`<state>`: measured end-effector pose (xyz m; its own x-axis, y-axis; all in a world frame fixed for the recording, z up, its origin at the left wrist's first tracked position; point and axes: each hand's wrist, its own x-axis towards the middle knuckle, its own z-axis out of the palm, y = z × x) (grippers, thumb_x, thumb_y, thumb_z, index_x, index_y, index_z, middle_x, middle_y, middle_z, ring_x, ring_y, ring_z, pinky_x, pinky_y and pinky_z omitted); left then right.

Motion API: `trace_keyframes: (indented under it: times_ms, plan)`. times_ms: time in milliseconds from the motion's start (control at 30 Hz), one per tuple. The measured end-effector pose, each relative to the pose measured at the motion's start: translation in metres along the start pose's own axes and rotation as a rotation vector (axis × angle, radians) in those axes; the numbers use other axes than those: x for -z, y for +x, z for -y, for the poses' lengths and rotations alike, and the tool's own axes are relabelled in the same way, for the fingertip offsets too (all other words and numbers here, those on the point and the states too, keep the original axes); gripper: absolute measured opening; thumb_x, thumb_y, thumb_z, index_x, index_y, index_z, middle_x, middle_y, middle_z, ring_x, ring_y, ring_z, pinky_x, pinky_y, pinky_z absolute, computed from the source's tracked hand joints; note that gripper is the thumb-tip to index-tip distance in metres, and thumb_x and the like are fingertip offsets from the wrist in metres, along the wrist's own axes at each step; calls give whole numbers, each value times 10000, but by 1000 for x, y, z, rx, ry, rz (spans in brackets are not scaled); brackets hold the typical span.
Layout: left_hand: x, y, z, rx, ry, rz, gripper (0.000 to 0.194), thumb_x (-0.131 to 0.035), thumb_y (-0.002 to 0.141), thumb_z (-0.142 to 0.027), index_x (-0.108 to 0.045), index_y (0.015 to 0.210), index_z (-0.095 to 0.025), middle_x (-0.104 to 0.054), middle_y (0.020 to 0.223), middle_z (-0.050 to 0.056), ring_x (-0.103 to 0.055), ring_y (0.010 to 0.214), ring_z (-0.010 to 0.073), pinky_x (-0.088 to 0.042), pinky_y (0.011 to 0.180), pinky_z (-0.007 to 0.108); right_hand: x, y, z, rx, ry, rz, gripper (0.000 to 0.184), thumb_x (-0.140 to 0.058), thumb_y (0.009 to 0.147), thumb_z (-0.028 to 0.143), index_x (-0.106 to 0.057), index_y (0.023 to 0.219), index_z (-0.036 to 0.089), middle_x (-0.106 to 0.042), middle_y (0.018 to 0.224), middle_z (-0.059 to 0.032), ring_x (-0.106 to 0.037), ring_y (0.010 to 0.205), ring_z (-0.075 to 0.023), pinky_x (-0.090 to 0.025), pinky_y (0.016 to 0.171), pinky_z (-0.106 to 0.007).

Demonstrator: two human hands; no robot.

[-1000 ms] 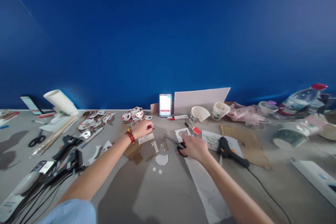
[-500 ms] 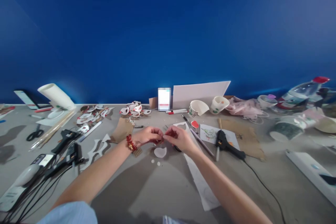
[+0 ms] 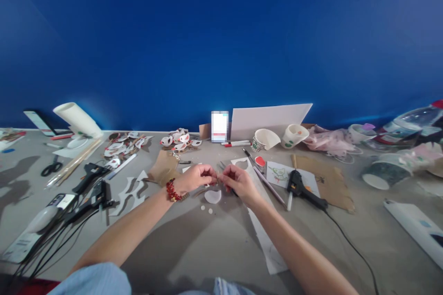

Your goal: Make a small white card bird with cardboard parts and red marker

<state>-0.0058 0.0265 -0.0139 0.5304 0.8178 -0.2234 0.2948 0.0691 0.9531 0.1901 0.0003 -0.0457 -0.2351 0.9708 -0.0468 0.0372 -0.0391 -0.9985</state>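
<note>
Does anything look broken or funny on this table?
Yes: one paper cup, in front of the white board, looks cut open. Its side juts out in a point, unlike the rounder cup beside it.

At far left, a smartphone (image 3: 38, 122) leans against the blue wall (image 3: 207, 46). At right, a cup (image 3: 358, 135) sits between a pink bag (image 3: 325, 141) and a red-capped bottle (image 3: 413, 121).

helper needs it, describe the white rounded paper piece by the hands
Below the blue wall, on the grey tabletop, find the left hand and right hand. Below them in view lies the white rounded paper piece, much larger than two small white discs.
</note>
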Motion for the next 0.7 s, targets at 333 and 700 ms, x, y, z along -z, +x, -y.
trace_keyframes:
  times_ms: [333, 700]
  plan:
    - [-6, -1, 7, -19, -11, -14, 103, -596, 759, -248, -630, 798, -159, -641, 744, 1, -599, 724, 144, -481, 700, 243, 2, -4, -4, 7, -66, 34, 294, -643, 836, 457, -569, 752, 185, -592, 634, 22, -523, 510, -111, -409, 517, -234]
    - [2, -9, -1, -105, 319, -141, 171, -557, 820, -328, -637, 791, -180, -652, 716, -14, -580, 697, 144, -454, 691, 233, 4, 1, 8, 9, -90, 22, 284, -656, 812, 429, -583, 700, 179, -659, 656, -11, -515, 500, -112, -414, 512, -231]
